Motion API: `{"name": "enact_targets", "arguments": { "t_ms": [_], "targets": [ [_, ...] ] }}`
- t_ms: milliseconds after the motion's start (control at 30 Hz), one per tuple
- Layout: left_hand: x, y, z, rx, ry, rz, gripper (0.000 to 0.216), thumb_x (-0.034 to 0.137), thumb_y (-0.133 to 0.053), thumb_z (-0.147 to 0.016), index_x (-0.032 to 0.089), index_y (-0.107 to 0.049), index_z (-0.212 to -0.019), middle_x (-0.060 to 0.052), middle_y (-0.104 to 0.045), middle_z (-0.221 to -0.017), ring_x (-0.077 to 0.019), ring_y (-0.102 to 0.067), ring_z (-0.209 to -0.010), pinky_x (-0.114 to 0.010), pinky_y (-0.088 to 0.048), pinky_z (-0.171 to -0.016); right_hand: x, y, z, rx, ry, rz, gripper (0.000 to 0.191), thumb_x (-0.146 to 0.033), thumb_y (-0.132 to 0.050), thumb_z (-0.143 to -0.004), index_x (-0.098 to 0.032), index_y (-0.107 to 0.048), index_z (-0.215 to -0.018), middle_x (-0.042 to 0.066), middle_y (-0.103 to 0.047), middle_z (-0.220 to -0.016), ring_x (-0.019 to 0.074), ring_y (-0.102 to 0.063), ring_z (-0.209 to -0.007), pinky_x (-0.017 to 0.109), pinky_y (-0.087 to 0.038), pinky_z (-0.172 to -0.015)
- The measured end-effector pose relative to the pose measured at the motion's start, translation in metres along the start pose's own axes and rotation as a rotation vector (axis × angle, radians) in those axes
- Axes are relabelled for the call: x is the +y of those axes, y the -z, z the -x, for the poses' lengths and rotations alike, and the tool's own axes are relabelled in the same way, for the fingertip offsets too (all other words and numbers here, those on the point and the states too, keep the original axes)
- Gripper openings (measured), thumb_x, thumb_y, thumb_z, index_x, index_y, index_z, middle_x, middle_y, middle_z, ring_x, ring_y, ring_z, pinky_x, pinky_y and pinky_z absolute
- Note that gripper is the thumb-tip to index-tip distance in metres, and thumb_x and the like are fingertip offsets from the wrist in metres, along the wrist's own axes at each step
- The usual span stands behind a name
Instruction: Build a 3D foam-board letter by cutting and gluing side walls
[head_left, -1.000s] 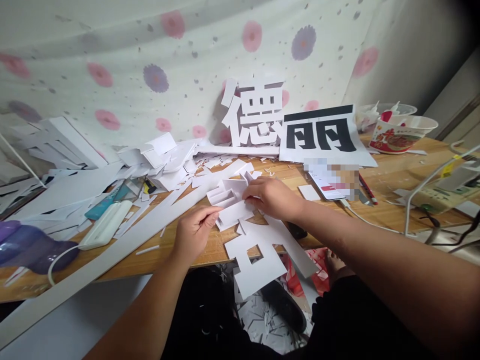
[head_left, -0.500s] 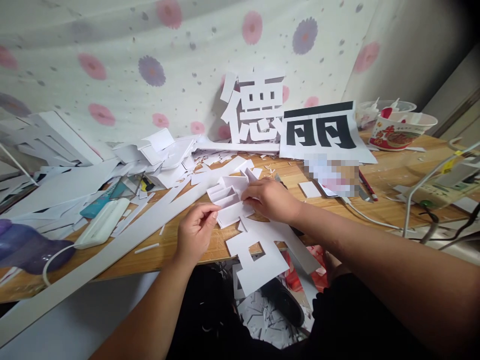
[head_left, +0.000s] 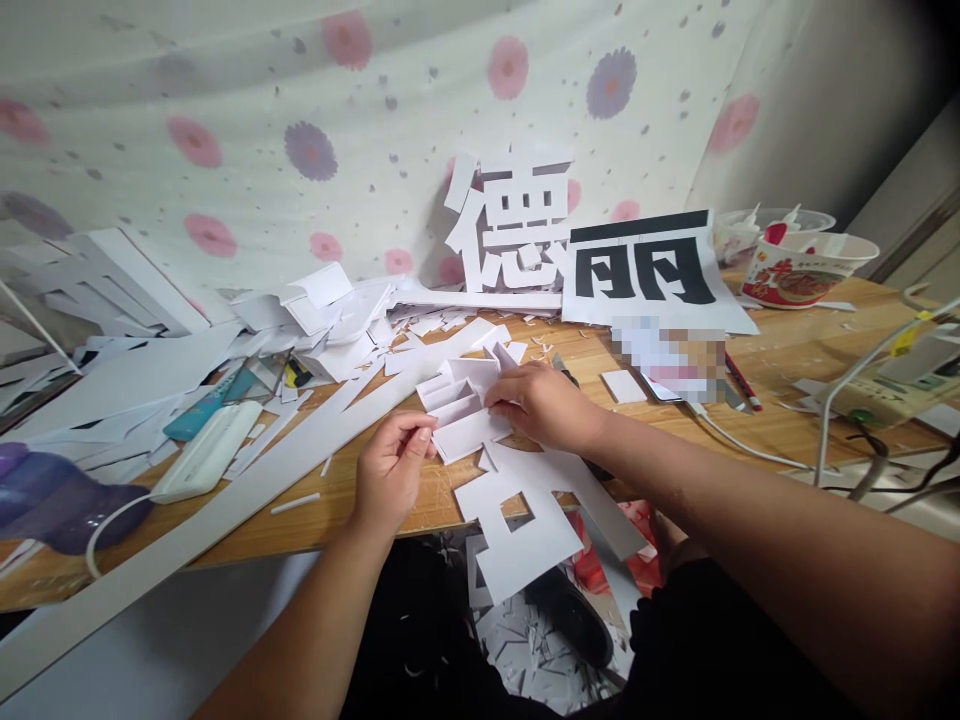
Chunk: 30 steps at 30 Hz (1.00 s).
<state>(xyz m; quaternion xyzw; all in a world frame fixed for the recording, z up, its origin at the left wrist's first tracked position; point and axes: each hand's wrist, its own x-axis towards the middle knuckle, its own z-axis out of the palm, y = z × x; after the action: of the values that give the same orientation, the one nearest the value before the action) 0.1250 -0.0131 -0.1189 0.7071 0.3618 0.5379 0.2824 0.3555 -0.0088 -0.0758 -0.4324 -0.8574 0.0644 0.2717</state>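
A white cut-out paper character (head_left: 517,505) lies across the front edge of the wooden table (head_left: 757,425), its lower part hanging over the edge. My left hand (head_left: 390,470) pinches the left edge of its upper strokes (head_left: 457,400), thumb and fingers pressed together. My right hand (head_left: 544,403) is closed on the right side of the same strokes, fingers curled over the paper. Whether the right hand also holds a tool is hidden.
A finished white cut-out character (head_left: 514,225) and a printed black character sheet (head_left: 649,270) lean on the flowered cloth at the back. Paper offcuts (head_left: 225,340) pile up left, with a white oblong case (head_left: 206,450). A noodle bowl (head_left: 806,268), pencil (head_left: 742,385) and cables (head_left: 847,400) lie right.
Both hands keep their hold on the cut-out; it and the hands have barely shifted. The view has drifted slightly.
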Motion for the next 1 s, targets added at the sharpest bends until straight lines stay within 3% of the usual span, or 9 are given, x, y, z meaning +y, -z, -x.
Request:
{"name": "enact_targets", "arguments": {
  "t_ms": [1000],
  "targets": [
    [-0.0065, 0.0006, -0.0015, -0.031, -0.047, 0.090, 0.008, 0.016, -0.060, -0.087, 0.020, -0.065, -0.092, 0.000, -0.061, -0.088, -0.0069, -0.058, -0.064, -0.018, -0.050, -0.059, -0.0019, 0.0024, 0.0009, -0.007, -0.007, 0.024, 0.016, -0.011, -0.057, -0.086, -0.020, -0.070, -0.086, 0.002, -0.069, -0.083, 0.0163, -0.060, -0.076, 0.033, -0.040, -0.078]
  ]
}}
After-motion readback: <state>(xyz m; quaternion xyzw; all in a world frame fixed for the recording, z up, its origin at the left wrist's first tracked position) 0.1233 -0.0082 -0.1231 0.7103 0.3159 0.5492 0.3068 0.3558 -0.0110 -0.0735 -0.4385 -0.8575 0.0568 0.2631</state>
